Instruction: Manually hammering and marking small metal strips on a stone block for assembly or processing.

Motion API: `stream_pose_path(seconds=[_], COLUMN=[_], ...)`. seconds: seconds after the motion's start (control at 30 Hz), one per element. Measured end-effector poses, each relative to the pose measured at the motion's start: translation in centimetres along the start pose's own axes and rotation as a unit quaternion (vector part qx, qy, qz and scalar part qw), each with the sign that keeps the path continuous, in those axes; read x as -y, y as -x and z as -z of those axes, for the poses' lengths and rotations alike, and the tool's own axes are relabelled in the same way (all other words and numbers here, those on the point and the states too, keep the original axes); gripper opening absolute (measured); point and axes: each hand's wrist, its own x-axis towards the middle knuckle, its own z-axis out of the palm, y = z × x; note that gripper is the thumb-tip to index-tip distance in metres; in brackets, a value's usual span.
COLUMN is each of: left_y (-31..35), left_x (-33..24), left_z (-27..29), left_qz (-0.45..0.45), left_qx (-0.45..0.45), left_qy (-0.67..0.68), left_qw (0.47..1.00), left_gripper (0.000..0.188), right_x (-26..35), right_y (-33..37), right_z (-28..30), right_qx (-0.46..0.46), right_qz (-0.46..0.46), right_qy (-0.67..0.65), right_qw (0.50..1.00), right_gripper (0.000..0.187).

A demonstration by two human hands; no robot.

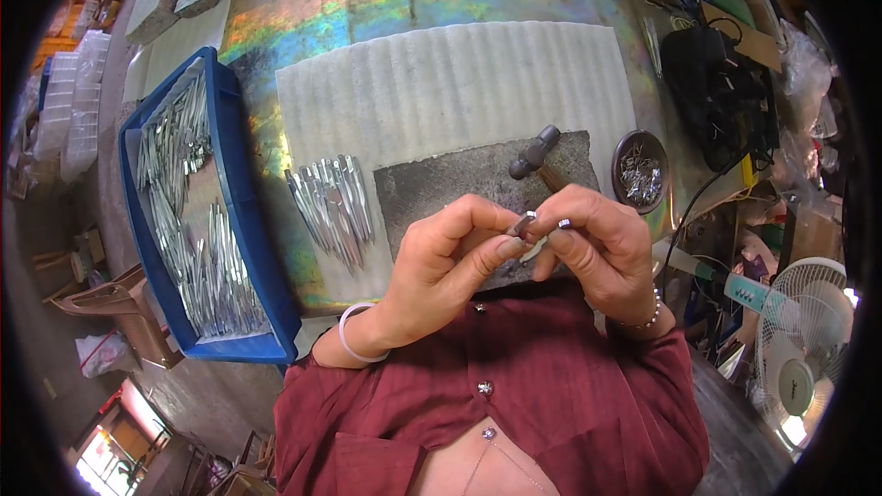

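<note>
Thumb and fingers of my left hand (pixel 459 253) are pinched round a slim metal piece (pixel 525 222), whose end pokes up between the fingertips. My right hand (pixel 597 243) meets it, its thumb and index finger closed together. What it grips is mostly hidden; a small shiny bit (pixel 564 222) shows at its index finger. Both hands are above the near edge of a dark grey slab (pixel 432 193). Just beyond the right hand, a hammer (pixel 537 154) lies on the slab. Right of the slab, a round dish (pixel 621 186) holds small shiny metal parts (pixel 640 173).
Slim metal pieces (pixel 331 207) lie fanned out left of the slab on a white foam sheet (pixel 459 73). A blue tray (pixel 241 211) at the left holds many more. A black bag-like thing (pixel 712 92) and a fan (pixel 799 349) are at the right.
</note>
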Motion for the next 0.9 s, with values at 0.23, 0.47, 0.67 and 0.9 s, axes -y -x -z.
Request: stream_pose_path(seconds=[0.23, 0.47, 0.67, 0.9], left_y=[0.5, 0.2, 0.4, 0.4], left_x=[-0.1, -0.9, -0.5, -1.6], left_z=[-0.2, -0.1, -0.3, -0.5], left_qz=[0.008, -0.051, -0.053, -0.031], left_qx=[-0.012, 0.015, 0.012, 0.029], left_qy=[-0.063, -0.142, -0.111, -0.141], left_qw=[0.998, 0.988, 0.992, 0.989], left_gripper=[0.014, 0.013, 0.013, 0.009], right_x=[-0.3, -0.1, -0.2, -0.2], right_y=[-0.2, 0.2, 0.1, 0.9], right_z=[-0.4, -0.9, -0.9, -1.2], right_qx=[-0.019, -0.041, -0.032, -0.051], right_qz=[0.133, 0.107, 0.146, 0.074], right_qy=[0.198, 0.171, 0.188, 0.147], right_qw=[0.971, 0.979, 0.971, 0.985], right_gripper=[0.015, 0.016, 0.015, 0.01])
